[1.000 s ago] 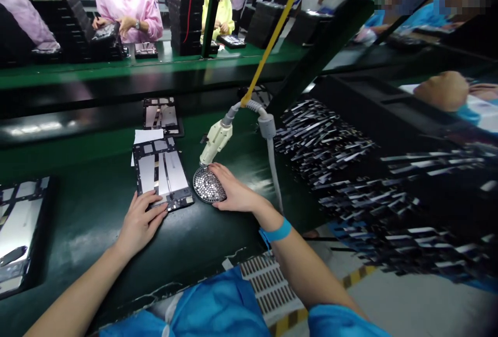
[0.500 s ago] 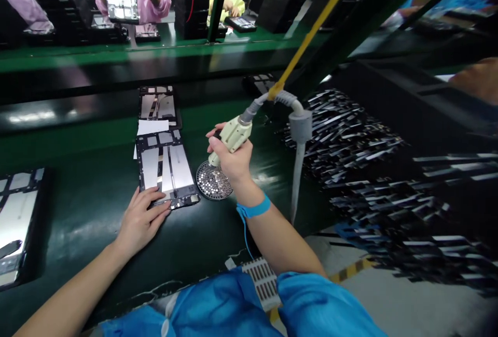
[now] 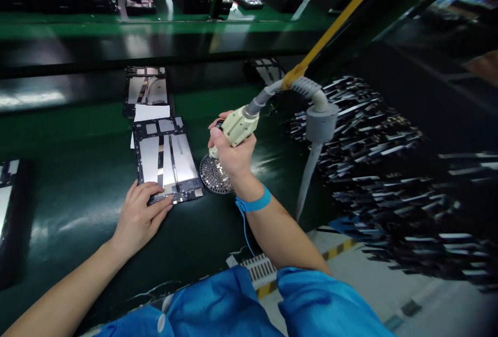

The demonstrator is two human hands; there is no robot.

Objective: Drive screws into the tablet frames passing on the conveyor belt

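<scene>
The belt [image 3: 78, 212] at lower left looked glossy dark green. The panel [image 3: 165, 158] at centre showed shiny metal plates; the driver [image 3: 235, 128] was cream matt plastic.

A tablet chassis [image 3: 165, 159] is laid on the table [image 3: 78, 212], with a sheet of paper [image 3: 151, 113] tucked under its far edge and a 2nd chassis [image 3: 146, 90] behind that. A round screw tray [image 3: 213, 175] is set just right of the near chassis. A pile of small parts [image 3: 369, 135] is spread further right.
</scene>
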